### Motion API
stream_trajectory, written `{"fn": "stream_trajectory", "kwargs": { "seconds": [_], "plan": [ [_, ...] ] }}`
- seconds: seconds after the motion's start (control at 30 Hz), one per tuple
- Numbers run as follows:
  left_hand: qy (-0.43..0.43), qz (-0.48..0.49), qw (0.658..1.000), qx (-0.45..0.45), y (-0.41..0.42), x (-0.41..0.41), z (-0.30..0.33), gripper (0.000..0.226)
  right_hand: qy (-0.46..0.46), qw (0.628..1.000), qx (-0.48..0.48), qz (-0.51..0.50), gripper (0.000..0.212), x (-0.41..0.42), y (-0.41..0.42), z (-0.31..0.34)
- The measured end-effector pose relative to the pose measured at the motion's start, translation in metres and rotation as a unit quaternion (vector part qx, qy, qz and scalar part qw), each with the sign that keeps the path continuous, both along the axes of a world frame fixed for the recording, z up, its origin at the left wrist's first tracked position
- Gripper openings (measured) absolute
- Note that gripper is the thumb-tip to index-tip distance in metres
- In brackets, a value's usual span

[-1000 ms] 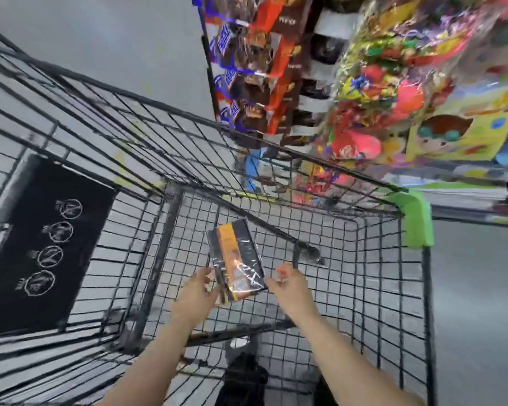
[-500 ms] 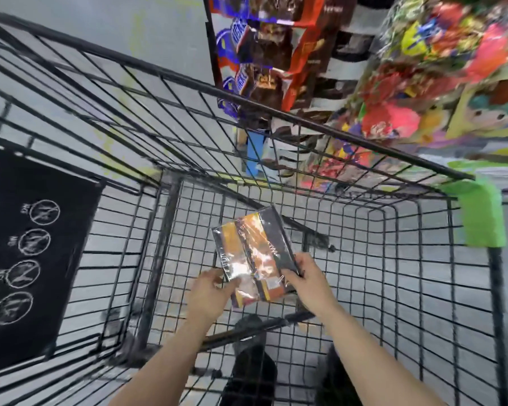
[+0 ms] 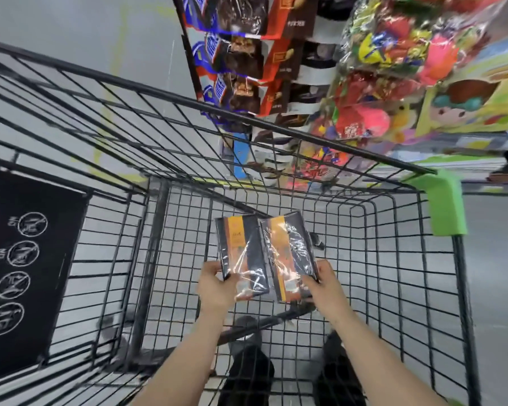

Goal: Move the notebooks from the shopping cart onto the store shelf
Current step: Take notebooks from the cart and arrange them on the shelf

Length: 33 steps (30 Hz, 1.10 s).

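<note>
Half a second ago my two hands held the notebooks together as one bundle; now they have pulled apart, one notebook in each hand, side by side. Starting at the left, I see the black sign (image 3: 27, 259) with white round pictures, hanging on the side of the shopping cart (image 3: 165, 92). Next comes my left hand (image 3: 217, 284), pinching the near end of the left notebook (image 3: 241, 256), thumb on top. Just beside it is the right notebook (image 3: 289, 254), and my right hand (image 3: 323, 284) pinches its near corner the same way. Both notebooks are black and orange in shiny clear wrap, and their long edges are almost touching. They are held up inside the cart, above its wire floor. At the cart's far right corner sits a green plastic corner piece (image 3: 446, 206). Behind the cart, up and to the right, the store shelf (image 3: 458, 165) is full of chocolate boxes (image 3: 247, 60) and bright candy bags (image 3: 393, 48).
</note>
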State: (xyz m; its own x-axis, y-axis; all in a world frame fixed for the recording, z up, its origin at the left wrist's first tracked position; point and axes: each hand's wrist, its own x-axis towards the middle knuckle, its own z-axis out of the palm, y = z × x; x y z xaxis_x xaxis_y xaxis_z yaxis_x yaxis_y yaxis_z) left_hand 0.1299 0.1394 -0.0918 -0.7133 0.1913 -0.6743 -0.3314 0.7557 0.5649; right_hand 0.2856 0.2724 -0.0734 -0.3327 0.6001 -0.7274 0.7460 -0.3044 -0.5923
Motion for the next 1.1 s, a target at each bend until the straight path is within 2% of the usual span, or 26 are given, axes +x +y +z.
{"fn": "stream_trajectory", "kwargs": {
  "seconds": [0.13, 0.27, 0.4, 0.47, 0.57, 0.87, 1.1],
  "plan": [
    [-0.048, -0.033, 0.997, 0.05, -0.002, -0.009, 0.044, 0.036, 0.001, 0.999, 0.034, 0.003, 0.016, 0.002, 0.0, 0.042],
    [-0.077, -0.079, 0.988, 0.11, -0.003, -0.017, 0.106, 0.053, 0.032, 0.999, 0.037, -0.005, 0.013, 0.014, 0.009, 0.108],
    [-0.093, -0.144, 0.974, 0.148, -0.002, -0.017, 0.173, 0.06, 0.065, 0.996, 0.068, -0.006, 0.022, 0.039, 0.019, 0.165],
    [-0.111, -0.152, 0.967, 0.174, 0.005, -0.009, 0.2, 0.065, 0.085, 0.993, 0.075, -0.013, 0.019, 0.056, 0.025, 0.188],
    [-0.098, -0.148, 0.964, 0.2, 0.023, 0.013, 0.235, 0.059, 0.117, 0.988, 0.088, -0.037, 0.012, 0.087, 0.036, 0.217],
    [-0.048, -0.201, 0.949, 0.239, 0.131, 0.156, 0.293, 0.064, 0.175, 0.973, 0.06, -0.141, 0.015, 0.252, 0.117, 0.263],
    [-0.015, -0.201, 0.947, 0.25, 0.228, 0.308, 0.321, 0.064, 0.167, 0.975, 0.051, -0.136, 0.011, 0.417, 0.219, 0.283]
  ]
}}
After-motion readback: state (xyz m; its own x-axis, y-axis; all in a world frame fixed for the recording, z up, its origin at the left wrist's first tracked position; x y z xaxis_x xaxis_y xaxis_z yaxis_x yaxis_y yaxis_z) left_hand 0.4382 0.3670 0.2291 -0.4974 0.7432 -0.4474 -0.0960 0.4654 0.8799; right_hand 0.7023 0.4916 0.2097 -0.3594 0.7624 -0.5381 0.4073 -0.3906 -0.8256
